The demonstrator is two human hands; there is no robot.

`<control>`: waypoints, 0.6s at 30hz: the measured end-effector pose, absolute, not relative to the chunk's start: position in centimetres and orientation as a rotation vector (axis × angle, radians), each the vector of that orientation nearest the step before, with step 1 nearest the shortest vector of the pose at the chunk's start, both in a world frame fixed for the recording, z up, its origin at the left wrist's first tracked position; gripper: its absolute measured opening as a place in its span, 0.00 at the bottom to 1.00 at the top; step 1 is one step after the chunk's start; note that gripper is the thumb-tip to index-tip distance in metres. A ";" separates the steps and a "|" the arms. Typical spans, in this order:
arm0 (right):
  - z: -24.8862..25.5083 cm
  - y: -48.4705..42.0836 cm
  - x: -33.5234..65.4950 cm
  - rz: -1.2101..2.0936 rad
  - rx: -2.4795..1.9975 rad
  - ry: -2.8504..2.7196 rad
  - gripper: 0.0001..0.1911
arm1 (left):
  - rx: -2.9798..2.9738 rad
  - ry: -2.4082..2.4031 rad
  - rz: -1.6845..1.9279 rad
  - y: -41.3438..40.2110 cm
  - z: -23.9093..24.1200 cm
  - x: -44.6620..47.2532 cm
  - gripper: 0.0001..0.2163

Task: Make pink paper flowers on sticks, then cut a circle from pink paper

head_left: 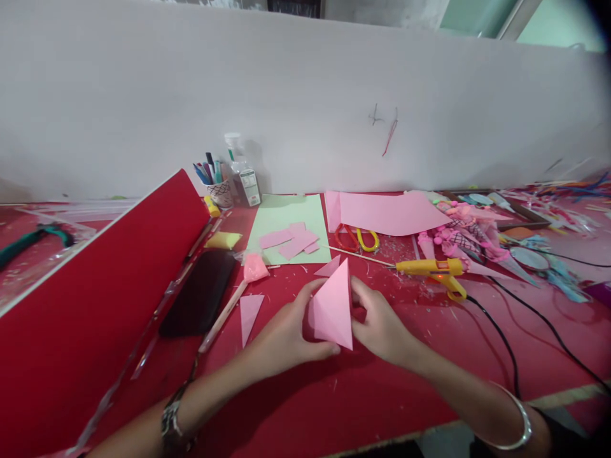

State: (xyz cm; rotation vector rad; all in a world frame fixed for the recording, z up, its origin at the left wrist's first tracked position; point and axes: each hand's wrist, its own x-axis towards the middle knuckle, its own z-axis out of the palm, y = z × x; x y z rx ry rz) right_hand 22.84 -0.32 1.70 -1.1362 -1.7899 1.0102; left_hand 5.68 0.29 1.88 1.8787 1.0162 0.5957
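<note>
Head view: one folded pink paper (331, 308) is held upright, just above the near part of the red tabletop (382, 407), between two bare hands. Its sharpest tip points up and away from the person, and its long axis runs nearly straight from that tip down to a lower corner at the right, leaning only slightly. A slanted edge drops from the tip toward the left, giving the front face a roughly triangular outline.

The left hand (296, 327) is half open, cupped around the paper's left side, with the thumb stretched along the bottom edge and the fingers going behind. The right hand (382, 321) is loosely curled at the right edge; its fingertips pass behind the paper, so their exact grip cannot be told.

Two loose pink triangles lie near the hands: one triangle (251, 318) left of the left hand, its narrow end toward the person, and another triangle (328, 266) just beyond the folded paper. One pale green sheet (291, 213) bears several overlapping pink pieces (281, 240), too overlapped to count surely. Right of it lies one large pink sheet (391, 213), with two handle loops beside its near edge, one red loop (344, 238) and one yellow loop (368, 240). One yellow glue gun (429, 268) lies to the right, its nozzle pointing left. One dark phone (199, 296) lies at the left, and one bottle (247, 181) and one pen cup (220, 193) stand by the wall.
</note>
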 end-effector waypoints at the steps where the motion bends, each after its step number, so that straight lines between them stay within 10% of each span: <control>1: 1.6 -0.3 22.7 1.006 -1.174 -1.768 0.16 | 1.925 1.047 0.556 0.2 1.7 5.8 0.42; 18: 1.9 1.2 23.6 1.111 -1.164 -1.747 0.19 | 1.262 1.455 0.748 0.9 0.8 4.1 0.20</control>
